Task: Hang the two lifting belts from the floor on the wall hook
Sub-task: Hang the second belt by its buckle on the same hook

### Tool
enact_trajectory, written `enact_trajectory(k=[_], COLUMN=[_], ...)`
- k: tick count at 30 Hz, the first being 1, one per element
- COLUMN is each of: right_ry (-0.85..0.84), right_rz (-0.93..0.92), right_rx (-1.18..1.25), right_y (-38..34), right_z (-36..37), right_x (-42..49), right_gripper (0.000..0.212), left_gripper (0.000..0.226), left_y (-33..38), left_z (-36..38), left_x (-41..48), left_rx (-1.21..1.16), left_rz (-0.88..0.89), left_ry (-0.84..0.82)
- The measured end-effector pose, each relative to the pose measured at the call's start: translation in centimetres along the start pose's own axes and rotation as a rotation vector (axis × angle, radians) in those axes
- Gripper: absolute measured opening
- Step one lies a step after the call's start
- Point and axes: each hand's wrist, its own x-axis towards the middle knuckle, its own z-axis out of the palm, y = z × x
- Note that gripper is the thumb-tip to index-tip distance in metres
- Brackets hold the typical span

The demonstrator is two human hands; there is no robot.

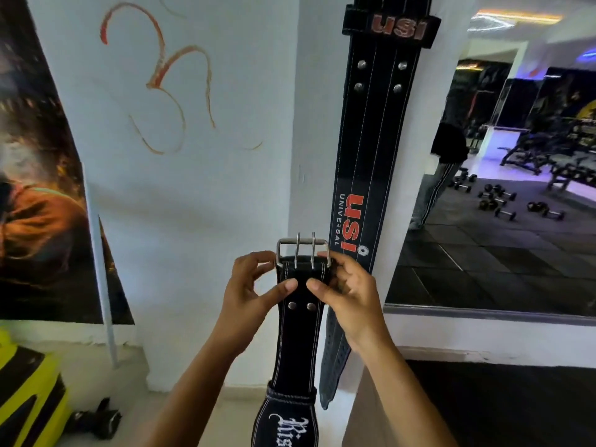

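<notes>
A black lifting belt with red "USI" lettering (371, 150) hangs flat against the white wall corner, its top running out of the frame; the hook itself is not visible. In front of me a second black belt with white stitching (298, 343) hangs down from both my hands. Its steel two-prong buckle (303, 251) points up. My left hand (251, 288) pinches the belt's left edge just under the buckle. My right hand (346, 285) pinches the right edge at the same height.
A large mirror (500, 188) on the right reflects gym benches and dumbbells. A poster (38, 188) covers the left wall. On the floor lie a yellow and black object (29, 398) and black gloves (96, 421). A dark mat (500, 408) covers the floor at right.
</notes>
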Motion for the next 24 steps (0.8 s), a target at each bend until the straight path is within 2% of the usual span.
enact_trajectory(k=[4, 8, 10, 16, 21, 24], right_ry=[0.021, -0.029, -0.039, 0.105, 0.175, 0.225], right_rz=[-0.172, -0.377, -0.422, -0.646, -0.855, -0.918], right_rx=[-0.146, -0.179, -0.192, -0.293, -0.346, -0.316], right_y=[-1.4, -4.8, -7.1, -16.4, -25.8, -30.3], right_z=[-1.7, -3.8, -4.8, -7.7, -9.4, -10.0], right_x=[2.9, 6.8, 8.9, 15.6, 19.4, 21.7], right_gripper=[0.052, 0.046, 0.049, 0.060, 0.046, 0.037], left_gripper=[0.041, 0.044, 0.046, 0.063, 0.069, 0.068], left_y=[2.1, 5.2, 7.0, 15.2, 23.8, 28.3], left_z=[2.3, 4.8, 6.2, 10.2, 13.5, 15.1], left_x=[2.3, 6.0, 8.3, 15.3, 20.5, 23.4], left_rx=[-0.001, 0.061, 0.091, 0.148, 0.244, 0.322], left_rz=[0.128, 0.235, 0.287, 0.511, 0.736, 0.805], left_ry=[-0.013, 0.011, 0.021, 0.010, 0.039, 0.081])
